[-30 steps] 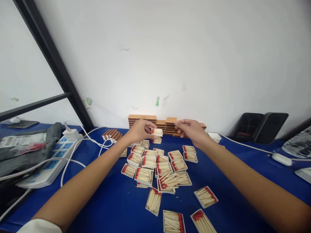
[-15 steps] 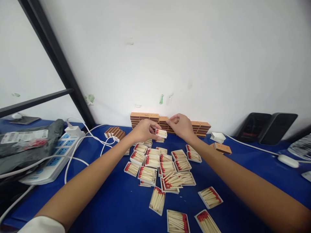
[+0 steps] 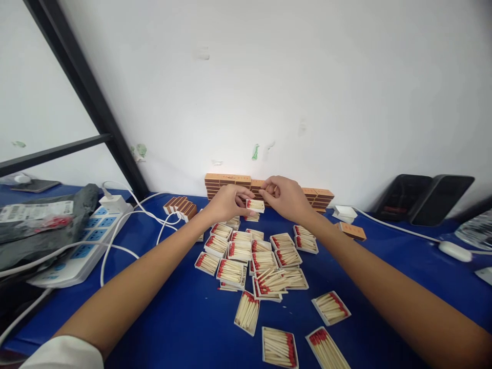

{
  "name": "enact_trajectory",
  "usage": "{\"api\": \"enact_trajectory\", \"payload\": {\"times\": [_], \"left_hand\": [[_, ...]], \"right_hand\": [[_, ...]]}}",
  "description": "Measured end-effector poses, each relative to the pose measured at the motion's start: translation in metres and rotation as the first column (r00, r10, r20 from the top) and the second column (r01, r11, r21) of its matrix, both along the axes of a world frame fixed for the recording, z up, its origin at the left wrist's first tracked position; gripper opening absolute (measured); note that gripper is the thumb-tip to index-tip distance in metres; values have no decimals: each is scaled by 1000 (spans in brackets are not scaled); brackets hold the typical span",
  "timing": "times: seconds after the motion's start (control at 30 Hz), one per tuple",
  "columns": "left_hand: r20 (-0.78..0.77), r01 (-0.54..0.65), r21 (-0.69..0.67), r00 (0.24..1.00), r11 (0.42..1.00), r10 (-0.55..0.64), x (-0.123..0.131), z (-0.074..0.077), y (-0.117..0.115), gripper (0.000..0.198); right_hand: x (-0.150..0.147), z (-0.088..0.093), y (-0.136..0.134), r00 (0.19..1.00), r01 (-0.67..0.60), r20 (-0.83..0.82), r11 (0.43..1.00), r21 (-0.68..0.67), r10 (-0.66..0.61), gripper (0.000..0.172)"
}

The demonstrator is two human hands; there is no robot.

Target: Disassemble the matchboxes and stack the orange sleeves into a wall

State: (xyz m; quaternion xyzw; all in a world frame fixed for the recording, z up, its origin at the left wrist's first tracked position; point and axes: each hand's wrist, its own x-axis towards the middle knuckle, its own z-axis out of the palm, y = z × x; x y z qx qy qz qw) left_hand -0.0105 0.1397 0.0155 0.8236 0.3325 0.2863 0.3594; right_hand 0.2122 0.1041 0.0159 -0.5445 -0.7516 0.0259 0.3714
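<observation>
Bright, even light on the white wall (image 3: 292,77), with a warm glow just above the stacked matchboxes (image 3: 226,180). Barely any shadow on the blue table (image 3: 184,328). The match tray (image 3: 255,205) in the left hand (image 3: 226,202) reads crisp, and the edges bow fisheye-style.

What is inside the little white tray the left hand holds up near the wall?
Red-tipped matches fill the tray, lying side by side. Fingers of the left hand cover its left end, and any lower layer of matches is hidden.
</observation>
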Motion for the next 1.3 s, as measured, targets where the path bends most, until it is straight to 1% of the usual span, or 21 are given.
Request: {"api": "enact_trajectory", "payload": {"times": [0.07, 0.1, 0.13, 0.17, 0.23, 0.3, 0.37, 0.47, 0.53, 0.6, 0.73, 0.83, 0.9, 1.0, 1.07, 1.2, 1.3], "left_hand": [[19, -3, -2, 1000, 1000, 3, 2, -1, -2, 52], [24, -3, -3, 1000, 1000, 3, 4, -2, -3, 52], [27, 0, -1, 1000, 1000, 0, 6, -4, -4, 52], [29, 5, 2, 1000, 1000, -5, 8, -5, -5, 52], [29, 23, 17, 999, 1000, -24, 12, -8, -8, 51], [24, 43, 49, 999, 998, -44, 17, -10, -12, 49], [10, 57, 78, 998, 995, -58, 22, -10, -17, 46], [-47, 61, 121, 997, 991, -56, 24, -8, -21, 40], [-98, 44, 183, 995, 982, -26, 21, -4, -20, 39], [-117, 20, 235, 993, 972, 8, 16, 2, -16, 36], [-53, -18, 209, 998, 978, 30, 1, 15, -5, 29], [-8, -48, 198, 999, 979, 50, -8, 22, 2, 29], [-4, -64, 193, 998, 979, 65, -11, 23, 4, 28], [-7, -73, 187, 997, 980, 76, -11, 22, 5, 27], [-3, -72, 190, 997, 979, 74, -10, 21, 5, 26], [1, -70, 198, 997, 978, 72, -9, 23, 2, 22], [-1, -79, 197, 997, 977, 80, -9, 25, 1, 20]], "right_hand": [[9, 2, -14, 983, -186, -1, 981, -51, 186, 13], [14, 1, -21, 968, -251, 3, 964, -89, 252, 19], [17, 0, -28, 957, -285, 17, 951, -121, 289, 26], [20, -2, -33, 953, -292, 44, 946, -140, 301, 32], [24, -8, -39, 954, -254, 129, 959, -127, 270, 36], [26, -14, -41, 948, -231, 206, 969, -88, 245, 30], [27, -20, -39, 934, -244, 255, 968, -63, 252, 24], [31, -25, -35, 919, -237, 307, 969, -67, 246, 26], [35, -28, -31, 919, -198, 328, 976, -95, 219, 27], [39, -31, -27, 928, -146, 324, 979, -143, 186, 28], [45, -37, -18, 949, -90, 267, 959, -268, 164, 25], [46, -41, -14, 953, -78, 256, 950, -304, 160, 22], [45, -43, -13, 949, -61, 284, 961, -270, 140, 24], [43, -48, -13, 948, -25, 309, 987, -159, 74, 26], [42, -50, -13, 953, -11, 302, 997, -82, 35, 23], [40, -52, -15, 945, 24, 324, 999, 44, -37, 22], [40, -50, -18, 917, 64, 388, 994, 85, -92, 25]]}}
